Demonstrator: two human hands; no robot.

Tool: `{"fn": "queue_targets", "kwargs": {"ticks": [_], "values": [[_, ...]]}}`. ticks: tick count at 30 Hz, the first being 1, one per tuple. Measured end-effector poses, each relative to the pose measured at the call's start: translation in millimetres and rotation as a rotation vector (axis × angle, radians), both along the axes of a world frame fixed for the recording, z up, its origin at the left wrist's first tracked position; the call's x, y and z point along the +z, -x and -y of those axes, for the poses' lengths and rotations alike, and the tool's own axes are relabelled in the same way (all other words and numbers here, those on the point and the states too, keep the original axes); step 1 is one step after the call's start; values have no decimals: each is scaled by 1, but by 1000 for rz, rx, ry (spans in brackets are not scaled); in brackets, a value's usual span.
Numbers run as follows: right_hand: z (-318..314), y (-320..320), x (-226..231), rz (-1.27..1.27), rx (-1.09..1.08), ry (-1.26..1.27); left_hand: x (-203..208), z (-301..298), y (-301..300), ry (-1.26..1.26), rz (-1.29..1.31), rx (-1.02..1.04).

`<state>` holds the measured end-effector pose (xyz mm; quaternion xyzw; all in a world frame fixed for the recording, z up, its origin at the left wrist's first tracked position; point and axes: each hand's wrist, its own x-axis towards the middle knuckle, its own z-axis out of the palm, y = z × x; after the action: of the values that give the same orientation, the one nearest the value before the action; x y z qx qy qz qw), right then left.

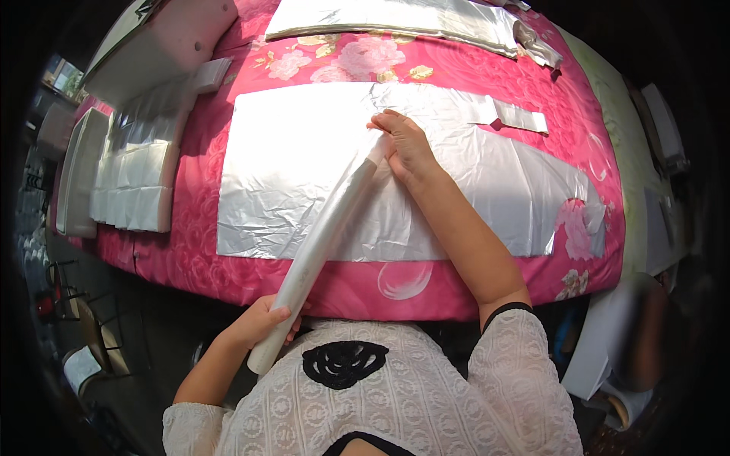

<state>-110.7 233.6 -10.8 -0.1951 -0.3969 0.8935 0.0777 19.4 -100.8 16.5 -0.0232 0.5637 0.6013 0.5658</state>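
A long, pale roll of thin plastic film slants from near my body up toward the middle of the table. Its lower end is wrapped in the fingers of my left hand, just off the table's near edge. At the upper end, my right hand is closed, fingers pinched together around the tip of the roll. Beneath it lies a flat, shiny white plastic bag or stack of bags, with handle-like strips at its right side. Its right end is cut in a curve.
The table has a pink floral cloth. On the left stand rows of white wrapped packs, a white box or tray and a larger open box. Another pile of white plastic lies at the far side.
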Motion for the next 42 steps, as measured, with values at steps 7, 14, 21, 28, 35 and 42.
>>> {"fn": "queue_targets", "kwargs": {"ticks": [7,14,21,28,35,42], "values": [[-20,-13,36,264,607,-762,-2,11,-11,4,46,50],[-28,-8,19,29,574,-896,0,24,-9,-16,55,-36],[-167,17,6,259,74,-1176,3,90,-17,16,178,-214],[-118,19,11,139,264,-1120,55,16,54,245,-692,-699],[-38,35,16,73,517,-1104,40,-81,91,226,-1844,-509],[-33,50,18,111,512,-1109,-3,-81,48,-19,-1724,-837]]}}
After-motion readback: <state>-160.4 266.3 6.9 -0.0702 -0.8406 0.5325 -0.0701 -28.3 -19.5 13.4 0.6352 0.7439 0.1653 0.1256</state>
